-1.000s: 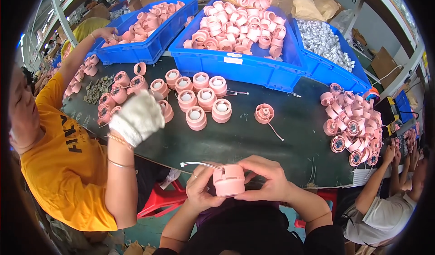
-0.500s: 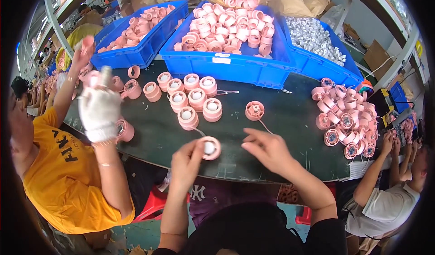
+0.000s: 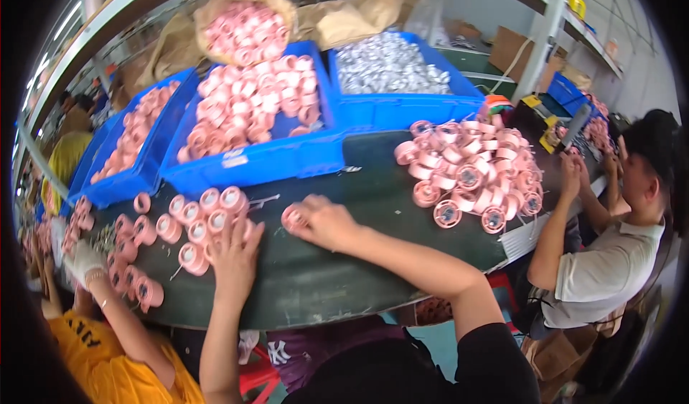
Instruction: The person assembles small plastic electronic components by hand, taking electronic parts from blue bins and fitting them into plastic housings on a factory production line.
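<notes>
The right hand (image 3: pixel 326 221) lies on the dark green table (image 3: pixel 373 203) with its fingers (image 3: pixel 305 210) curled around a small pink spool (image 3: pixel 293 219), which sits at the hand's left edge, just in front of the middle blue bin (image 3: pixel 265 161). The spool is a short round plastic piece, pale pink, with a wide flat rim and a lighter disc set in its face; only part of it shows past the fingertips.

The left hand (image 3: pixel 233 253) rests palm down with its fingers (image 3: pixel 237 228) spread flat, open and gripping nothing, its fingertips touching the near edge of a cluster of pink spools (image 3: pixel 201 221) standing in loose rows on the table. These look the same as the held one: round, pink, most with their faces tilted up, thin wires trailing from a few.

Behind them the middle blue bin is heaped with more pink pieces, a second blue bin (image 3: pixel 118 181) to its left holds fewer, and a third blue bin (image 3: pixel 409 106) to the right is full of small silvery metal parts. A large pile of pink spools (image 3: pixel 474 163) lies on the table to the right, well apart from both hands. A person in a yellow shirt (image 3: pixel 108 354) with a white glove (image 3: pixel 82 260) works at the left, and a person in a light shirt (image 3: pixel 603 275) sits at the right.
</notes>
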